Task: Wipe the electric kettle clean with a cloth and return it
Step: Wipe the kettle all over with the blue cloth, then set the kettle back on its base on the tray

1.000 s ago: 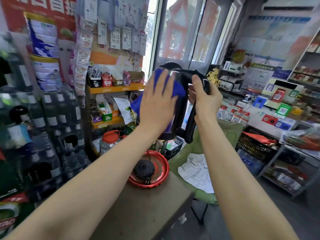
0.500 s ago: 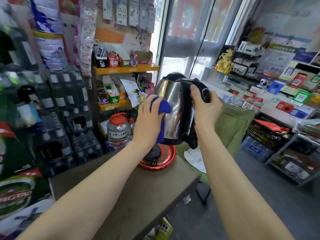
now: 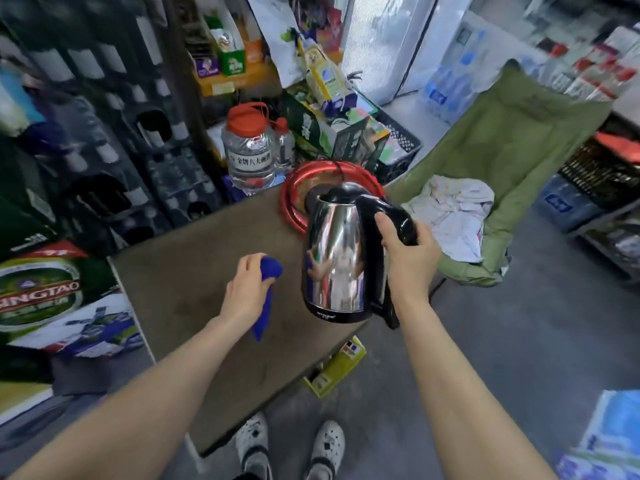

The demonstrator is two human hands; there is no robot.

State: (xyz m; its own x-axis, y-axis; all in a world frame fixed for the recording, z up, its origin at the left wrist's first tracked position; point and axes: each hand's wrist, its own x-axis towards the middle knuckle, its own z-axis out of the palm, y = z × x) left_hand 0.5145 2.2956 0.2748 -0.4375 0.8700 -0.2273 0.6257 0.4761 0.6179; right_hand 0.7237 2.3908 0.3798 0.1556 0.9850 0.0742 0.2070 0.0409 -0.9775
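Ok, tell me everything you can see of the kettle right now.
The kettle has a shiny steel body that mirrors the room, a black lid, a black base band with small lettering, and a glossy black handle. The right hand grips that handle and holds it roughly upright, lid shut, off the table, in front of the red tray. The blue cloth in the left hand is apart from it.

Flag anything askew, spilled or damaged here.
Nothing spilled or damaged. The kettle is off the red tray, held by its handle in the right hand; the left hand holds the blue cloth clear of it. A yellow box lies askew on the floor by the table.
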